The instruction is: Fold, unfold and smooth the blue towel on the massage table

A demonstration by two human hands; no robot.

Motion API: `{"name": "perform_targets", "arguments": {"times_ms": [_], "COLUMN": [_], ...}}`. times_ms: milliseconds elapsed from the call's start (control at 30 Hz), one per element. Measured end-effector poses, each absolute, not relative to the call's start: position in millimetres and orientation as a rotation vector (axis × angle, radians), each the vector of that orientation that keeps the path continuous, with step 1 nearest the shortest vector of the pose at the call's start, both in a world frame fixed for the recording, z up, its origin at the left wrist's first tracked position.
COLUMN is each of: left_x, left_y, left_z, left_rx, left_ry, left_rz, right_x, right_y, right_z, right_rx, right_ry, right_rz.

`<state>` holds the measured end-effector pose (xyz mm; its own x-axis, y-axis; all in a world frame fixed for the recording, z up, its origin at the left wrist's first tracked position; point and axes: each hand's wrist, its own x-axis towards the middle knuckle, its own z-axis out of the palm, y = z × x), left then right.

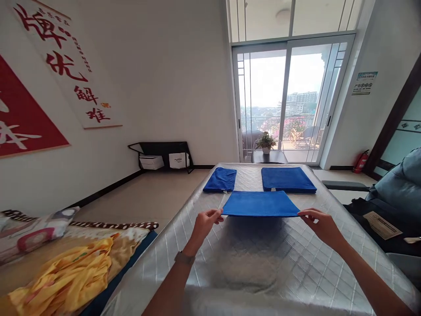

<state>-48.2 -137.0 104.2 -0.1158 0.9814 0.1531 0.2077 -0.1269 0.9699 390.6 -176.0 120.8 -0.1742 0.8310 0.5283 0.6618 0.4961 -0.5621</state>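
A blue folded cloth [261,203] is stretched flat between my two hands, its near edge raised above the silver quilted table cover [253,267]. My left hand [207,221] pinches the near left corner between thumb and fingers. At the near right corner, my right hand [317,221] pinches the cloth the same way. Beyond it lie a smaller folded blue cloth [220,179] on the left and a wider stack of folded blue cloth [287,179] on the right. Each shows a small white tag on its near edge.
To the left, a bed or couch holds a yellow cloth [70,274] and a patterned pillow [36,232]. A dark blue chair [399,188] stands at the right, with a cardboard piece [383,224] near it. A potted plant [266,141] stands beyond the table's far edge.
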Motion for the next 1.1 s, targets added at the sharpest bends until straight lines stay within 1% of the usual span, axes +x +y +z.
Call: {"name": "perform_targets", "arguments": {"times_ms": [67,133,233,400,567,767,967,1100], "left_x": [-48.4,-48.9,-50.2,-48.3,-42.9,-42.0,-36.1,-32.8], "left_y": [-136.8,-137.2,-141.4,-154.0,-168.4,-192.9,-206.6,-204.7], "left_z": [68.8,46.1,37.5,48.0,46.4,46.6,48.2,48.1], "left_rx": [1.473,1.515,1.612,1.788,1.889,1.908,1.999,2.018], "left_ry": [1.486,1.546,1.621,1.767,1.915,2.003,2.077,2.119], "left_rz": [1.063,0.943,0.877,0.718,0.625,0.471,0.288,0.224], "right_x": [389.3,386.7,381.9,377.1,377.1,375.1,373.9,363.5], "right_y": [-177.7,-180.5,-186.4,-195.0,-201.1,-217.7,-223.0,-191.1], "right_z": [77.6,47.6,29.9,34.1,32.6,32.6,58.5,71.6], "right_rx": [-1.339,-1.425,-1.488,-1.566,-1.576,-1.536,-1.524,-1.591], "right_ry": [-1.976,-2.031,-2.089,-2.137,-2.203,-2.269,-2.349,-2.306], "right_rz": [0.391,0.487,0.509,0.495,0.451,0.547,0.628,0.532]}}
